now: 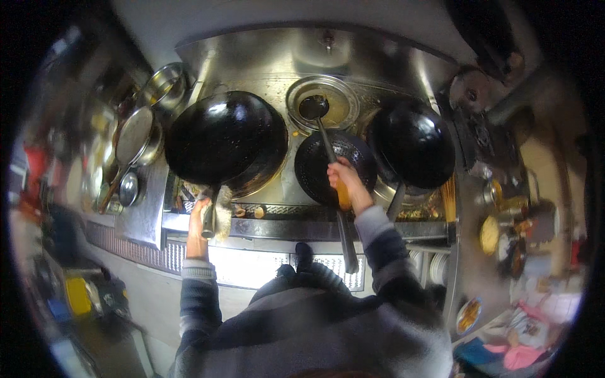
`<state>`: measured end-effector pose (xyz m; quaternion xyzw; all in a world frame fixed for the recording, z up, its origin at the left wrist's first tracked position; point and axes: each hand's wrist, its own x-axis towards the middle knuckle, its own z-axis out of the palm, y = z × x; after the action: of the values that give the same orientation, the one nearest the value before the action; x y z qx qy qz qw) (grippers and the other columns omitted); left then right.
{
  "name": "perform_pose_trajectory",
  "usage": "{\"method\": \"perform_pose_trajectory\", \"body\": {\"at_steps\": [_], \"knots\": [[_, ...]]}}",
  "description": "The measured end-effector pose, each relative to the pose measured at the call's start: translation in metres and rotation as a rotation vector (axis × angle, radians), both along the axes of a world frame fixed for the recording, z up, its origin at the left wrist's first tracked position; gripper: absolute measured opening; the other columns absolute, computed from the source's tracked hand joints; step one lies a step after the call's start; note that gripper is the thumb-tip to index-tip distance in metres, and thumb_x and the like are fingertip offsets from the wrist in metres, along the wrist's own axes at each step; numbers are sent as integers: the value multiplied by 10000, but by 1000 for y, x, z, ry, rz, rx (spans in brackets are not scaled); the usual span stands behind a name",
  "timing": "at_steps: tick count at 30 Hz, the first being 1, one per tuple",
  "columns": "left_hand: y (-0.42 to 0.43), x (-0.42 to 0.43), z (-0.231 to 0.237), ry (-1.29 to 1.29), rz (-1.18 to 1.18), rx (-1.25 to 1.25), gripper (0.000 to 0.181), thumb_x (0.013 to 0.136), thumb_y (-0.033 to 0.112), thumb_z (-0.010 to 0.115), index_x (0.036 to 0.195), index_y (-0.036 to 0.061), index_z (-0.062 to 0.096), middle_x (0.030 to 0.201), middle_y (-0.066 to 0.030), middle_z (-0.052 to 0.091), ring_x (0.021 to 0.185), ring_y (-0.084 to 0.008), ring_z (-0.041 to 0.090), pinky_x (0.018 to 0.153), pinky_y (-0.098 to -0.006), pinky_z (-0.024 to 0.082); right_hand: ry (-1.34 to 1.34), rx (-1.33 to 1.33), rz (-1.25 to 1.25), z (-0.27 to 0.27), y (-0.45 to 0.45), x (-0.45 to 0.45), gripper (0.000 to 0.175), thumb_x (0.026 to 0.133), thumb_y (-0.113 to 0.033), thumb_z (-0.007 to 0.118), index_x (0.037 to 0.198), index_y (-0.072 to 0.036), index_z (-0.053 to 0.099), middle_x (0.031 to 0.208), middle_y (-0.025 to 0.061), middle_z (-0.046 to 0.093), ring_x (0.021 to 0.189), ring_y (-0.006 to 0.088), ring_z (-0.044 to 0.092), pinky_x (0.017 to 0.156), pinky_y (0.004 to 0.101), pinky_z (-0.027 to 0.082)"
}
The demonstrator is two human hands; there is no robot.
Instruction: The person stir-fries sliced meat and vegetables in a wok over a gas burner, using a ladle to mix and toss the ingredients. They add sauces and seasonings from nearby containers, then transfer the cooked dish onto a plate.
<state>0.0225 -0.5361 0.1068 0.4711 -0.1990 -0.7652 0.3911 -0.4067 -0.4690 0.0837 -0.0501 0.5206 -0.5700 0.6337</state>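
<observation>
My left hand (201, 212) grips the handle of a large black wok (212, 137) over the left burner, with a pale cloth beside the handle. The wok is tilted, and something brown and round shows under its right side. In my right hand (342, 172) is a long metal ladle (314, 107) with a wooden grip. Its dark bowl hangs over a round metal basin (290, 101) holding yellowish liquid. Below my right hand lies a perforated black pan (309, 165), its handle pointing towards me. A second black wok (416, 141) rests to the right.
A flat round strainer (135, 136) and a metal bowl (165, 85) sit at the left. A bamboo wok brush (448, 201) stands right of the second wok. Steel panelling (264, 52) rises behind the stove. A plate of food (469, 315) is at the lower right.
</observation>
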Motion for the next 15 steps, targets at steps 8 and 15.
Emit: {"method": "perform_pose_trajectory", "body": {"at_steps": [8, 15], "knots": [[27, 3, -8, 353, -235, 178, 411, 820, 178, 583, 1134, -83, 540, 995, -209, 658, 860, -303, 668, 801, -400, 554, -284, -28, 167, 102, 66, 55, 308, 889, -78, 545, 1109, -289, 500, 700, 13, 481, 463, 69, 409, 370, 203, 292], [14, 19, -15, 343, -244, 173, 353, 809, 162, 605, 1065, -74, 548, 901, -176, 666, 748, -270, 669, 690, -369, 574, 529, -122, 436, 93, 68, 90, 511, 843, -4, 584, 1311, -58, 384, 678, 27, 500, 438, 82, 450, 366, 241, 360]]}}
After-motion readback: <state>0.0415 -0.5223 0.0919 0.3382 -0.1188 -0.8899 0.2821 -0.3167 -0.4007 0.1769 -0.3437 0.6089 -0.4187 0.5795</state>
